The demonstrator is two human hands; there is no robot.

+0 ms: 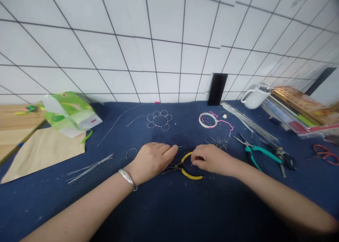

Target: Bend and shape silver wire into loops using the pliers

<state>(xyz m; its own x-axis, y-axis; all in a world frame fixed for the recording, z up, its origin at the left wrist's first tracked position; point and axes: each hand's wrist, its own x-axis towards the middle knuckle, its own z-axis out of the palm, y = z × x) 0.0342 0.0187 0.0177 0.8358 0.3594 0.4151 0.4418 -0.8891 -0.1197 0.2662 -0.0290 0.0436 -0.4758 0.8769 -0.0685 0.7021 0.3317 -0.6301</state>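
My left hand (158, 160) is closed, palm down, and a short bit of thin wire (180, 146) shows at its fingertips. The fingers of my right hand (210, 159) are curled into a pinch; whatever they hold is hidden. Between and below both hands lie yellow-handled pliers (192, 176), handles spread, jaws partly under my left hand. A small bent wire loop (131, 153) rests left of my left hand. Farther back lies a flower-shaped wire piece (160, 120) with looped petals. Beyond my right hand sits a round white dish (208, 120) with pink bits in it.
Straight wires (90, 169) lie at left, near a green-and-white bag (70, 113) and tan sheet (47, 152). At right are wire scraps (219, 143), teal pliers (265, 153), a wire bundle (246, 120), red-handled scissors (324, 153), a white mug (256, 97) and stacked books (296, 111).
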